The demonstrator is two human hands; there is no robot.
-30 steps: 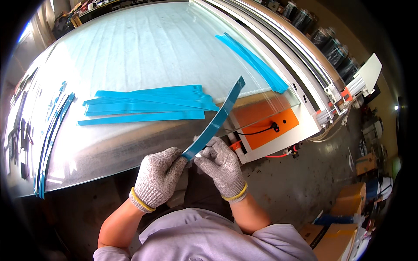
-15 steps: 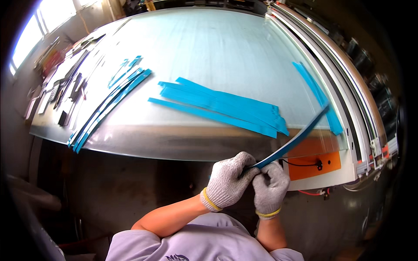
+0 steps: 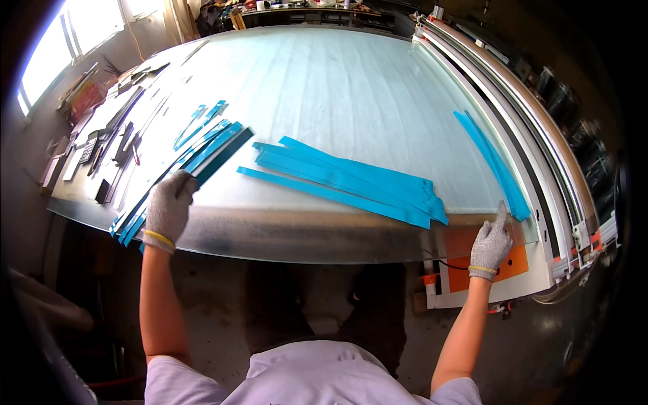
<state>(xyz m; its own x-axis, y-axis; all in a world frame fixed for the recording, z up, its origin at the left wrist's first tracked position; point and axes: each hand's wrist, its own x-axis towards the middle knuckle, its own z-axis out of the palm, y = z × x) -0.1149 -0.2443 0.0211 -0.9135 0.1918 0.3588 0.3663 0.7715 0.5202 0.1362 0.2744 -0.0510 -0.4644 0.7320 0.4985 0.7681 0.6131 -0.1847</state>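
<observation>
Resting: left hand (image 3: 169, 208) on strip bundle (image 3: 185, 172) (one), right hand (image 3: 491, 241) apart.

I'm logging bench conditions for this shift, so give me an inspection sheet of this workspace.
Surface: large pale table, metal front edge.
Job's things: blue strips at left edge under the left hand; blue strip pile mid-table; blue strips at right by the right hand.
Clutter: dark tools and small parts at far left.
Hands: both gloved; left rests on the strips; right's fingertip reaches toward the right strips.
Cables: black wire across the orange panel.
Surroundings: window, rails along the right side.
</observation>
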